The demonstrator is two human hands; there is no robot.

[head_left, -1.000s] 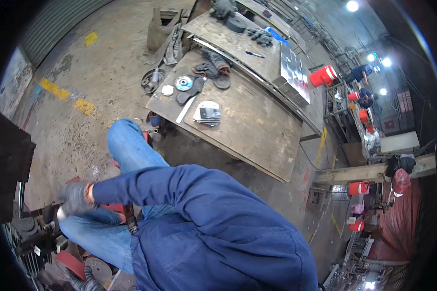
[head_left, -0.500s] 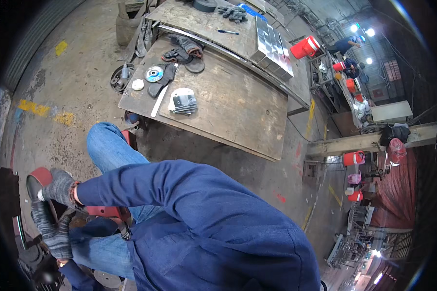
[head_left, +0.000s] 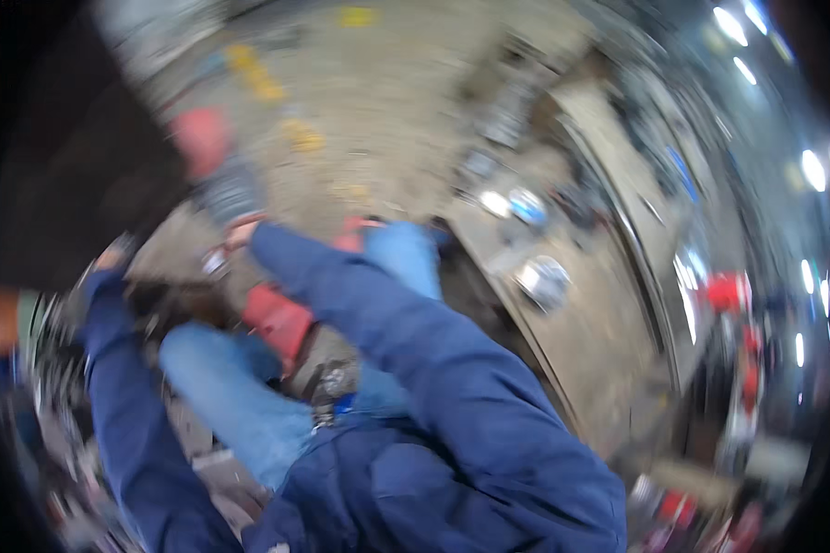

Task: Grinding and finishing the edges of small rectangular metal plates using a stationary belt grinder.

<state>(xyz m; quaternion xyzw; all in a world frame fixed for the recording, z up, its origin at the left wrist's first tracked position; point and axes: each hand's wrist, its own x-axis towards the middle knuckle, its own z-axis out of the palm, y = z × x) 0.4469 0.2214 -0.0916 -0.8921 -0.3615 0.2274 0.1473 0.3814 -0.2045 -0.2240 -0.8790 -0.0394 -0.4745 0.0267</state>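
The view is heavily blurred. My right hand (head_left: pixel 231 195), in a grey knit glove, reaches forward at the left and meets a red curved band (head_left: pixel 201 140). Its fingers are smeared, so their grip does not show. The band's far side disappears at a large dark shape (head_left: pixel 83 157). My left hand (head_left: pixel 112 253) is farther left, at the lower edge of that dark shape, with its fingers hidden. Below my right forearm, between my knees, is a red metal-looking part (head_left: pixel 277 323).
To the right stands a wooden workbench (head_left: pixel 609 323) with a shiny stack of plates (head_left: pixel 544 282), a blue-and-white disc (head_left: pixel 527 206) and dark gloves (head_left: pixel 576 198). A red container (head_left: pixel 729 292) is beyond it. Yellow marks (head_left: pixel 256 74) lie on the concrete floor.
The whole view has swung, putting the workbench farther right. My hands have come apart: the left is now away from the red band, while the right stays at it. The dark shape covers more.
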